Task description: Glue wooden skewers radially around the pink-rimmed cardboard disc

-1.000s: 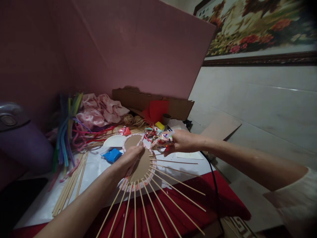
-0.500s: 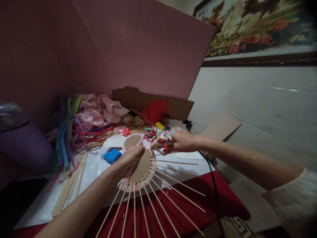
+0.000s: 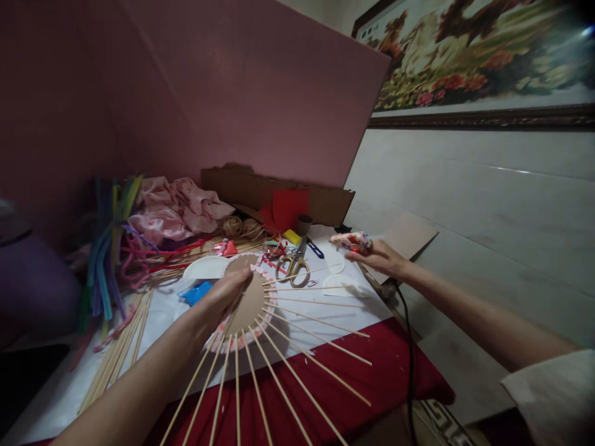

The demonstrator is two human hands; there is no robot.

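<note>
My left hand [image 3: 229,295] is closed on the edge of a round cardboard piece [image 3: 251,306] with a pink patterned fabric rim. Thin wooden sticks [image 3: 237,384] fan out from its lower and right side toward me. Off to the right, my right hand [image 3: 385,259] grips a glue gun [image 3: 354,241] in a floral pattern, with a small red light and a black cord [image 3: 409,365]. The gun is apart from the cardboard. Between the hands lie gold-handled scissors [image 3: 294,266] and a dark blue cutter [image 3: 315,248].
Loose sticks [image 3: 118,347], colourful pipe cleaners [image 3: 105,248], pink cloth [image 3: 181,207] and a blue packet [image 3: 196,293] lie to the left. Twine balls [image 3: 231,225], red paper [image 3: 290,209] and a cardboard strip [image 3: 227,179] are at the back. White half-round pieces [image 3: 344,285] lie right.
My right hand has drawn the glue gun away from the cardboard's rim, to the right, uncovering the scissors and cutter. My left hand still holds the cardboard piece.
</note>
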